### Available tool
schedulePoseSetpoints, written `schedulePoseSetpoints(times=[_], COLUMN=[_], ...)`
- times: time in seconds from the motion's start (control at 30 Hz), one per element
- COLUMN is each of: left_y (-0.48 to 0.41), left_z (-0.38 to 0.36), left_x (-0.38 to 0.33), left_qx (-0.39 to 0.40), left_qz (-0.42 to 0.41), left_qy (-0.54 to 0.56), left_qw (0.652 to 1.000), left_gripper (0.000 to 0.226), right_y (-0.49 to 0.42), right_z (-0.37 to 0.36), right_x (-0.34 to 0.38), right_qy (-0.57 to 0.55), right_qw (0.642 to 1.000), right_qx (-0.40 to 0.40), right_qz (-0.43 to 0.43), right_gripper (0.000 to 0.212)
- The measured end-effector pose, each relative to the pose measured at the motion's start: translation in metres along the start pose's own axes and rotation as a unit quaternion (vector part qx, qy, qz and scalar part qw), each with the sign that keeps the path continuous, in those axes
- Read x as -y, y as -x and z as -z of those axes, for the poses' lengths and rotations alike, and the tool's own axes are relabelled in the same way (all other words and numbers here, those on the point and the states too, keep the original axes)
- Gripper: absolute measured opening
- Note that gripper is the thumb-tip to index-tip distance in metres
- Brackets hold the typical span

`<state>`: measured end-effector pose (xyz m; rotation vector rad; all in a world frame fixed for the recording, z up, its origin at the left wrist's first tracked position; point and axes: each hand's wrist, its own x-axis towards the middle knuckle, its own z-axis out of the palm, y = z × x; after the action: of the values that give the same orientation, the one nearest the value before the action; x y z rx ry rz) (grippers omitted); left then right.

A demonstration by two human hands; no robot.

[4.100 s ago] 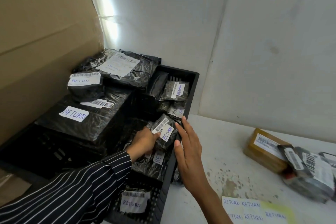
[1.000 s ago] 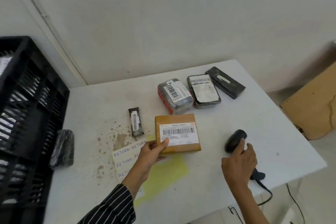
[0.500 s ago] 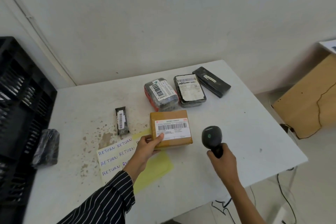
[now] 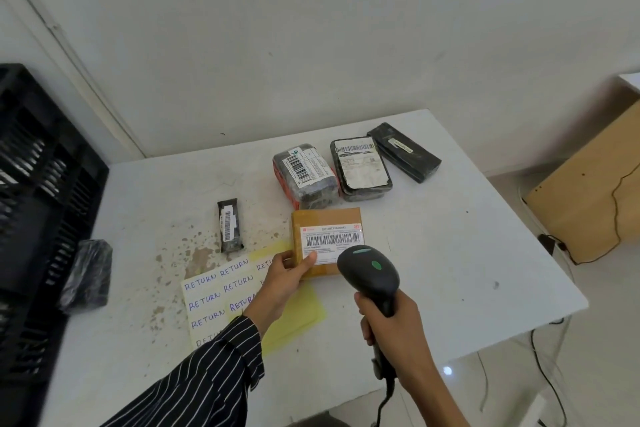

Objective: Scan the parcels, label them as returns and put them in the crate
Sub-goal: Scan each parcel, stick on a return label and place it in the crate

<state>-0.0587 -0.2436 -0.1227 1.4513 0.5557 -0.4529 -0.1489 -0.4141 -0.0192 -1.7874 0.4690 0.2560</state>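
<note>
Left hand [image 4: 280, 282] grips the brown box [image 4: 325, 222] at its near left corner, thumb on the edge of the white barcode label [image 4: 332, 242]. Grip and place match half a second ago. The box is over the table [image 4: 450, 253], just in front of the other parcels; whether its underside touches the tabletop cannot be told.

Right hand [image 4: 388, 326] is clenched round the handle of the scanner [image 4: 369, 274]. Half a second ago the scanner head was off to the right of the box, apart from it. It now covers the box's near right corner and part of the label. A green light shows on top of the head. One second ago the scanner lay on the table with the right hand only reaching for it.

Under the left wrist: sticker sheet [image 4: 214, 298] with handwritten RETURN, lying on a yellow sheet [image 4: 298, 312].

On the table, unmoved since the last frame:
- slim black parcel [image 4: 229, 229], left of the box
- grey-wrapped parcel [image 4: 304, 172] and black labelled parcel [image 4: 361, 165], touching, behind the box
- long black parcel [image 4: 403, 151], far right.

Black crate [image 4: 38, 204] at the left edge, a black bagged parcel [image 4: 86, 274] against its side.
</note>
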Motion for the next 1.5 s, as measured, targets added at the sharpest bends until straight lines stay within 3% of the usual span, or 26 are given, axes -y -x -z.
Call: schedulePoseSetpoints(times=[0.1,0.23,0.5,0.7,1.03,1.2,1.5], left_y=[0.0,0.0,-0.001,-0.001,-0.002,0.002,0.006], left_z=[0.0,-0.002,-0.001,-0.001,0.001,0.001,-0.001], left_x=[0.002,0.003,0.003,0.004,0.005,0.001,-0.025], left_qx=[-0.005,-0.011,-0.011,-0.006,-0.002,0.007,0.003], left_qz=[-0.003,0.0,0.004,0.005,-0.005,-0.03,-0.083], left_qy=[0.003,0.004,0.001,0.006,-0.004,-0.019,0.042], left_qw=[1.0,1.0,1.0,1.0,1.0,0.999,0.996], left_gripper=[0.079,0.066,0.068,0.089,0.07,0.089,0.065], right_y=[0.003,0.004,0.007,0.01,0.015,0.016,0.023], right_z=[-0.004,-0.006,-0.005,-0.005,-0.005,-0.004,0.002], right_x=[0.0,0.0,0.002,0.007,0.019,0.023,0.054], right_qy=[0.006,0.016,0.005,-0.001,0.017,0.03,0.008], right_qw=[1.0,1.0,1.0,1.0,1.0,1.0,0.999], right_qx=[0.006,0.011,0.011,0.02,0.011,0.009,0.019], right_qz=[-0.001,0.0,-0.005,-0.01,0.0,0.001,0.048], right_gripper=[0.019,0.019,0.021,0.022,0.021,0.019,0.014])
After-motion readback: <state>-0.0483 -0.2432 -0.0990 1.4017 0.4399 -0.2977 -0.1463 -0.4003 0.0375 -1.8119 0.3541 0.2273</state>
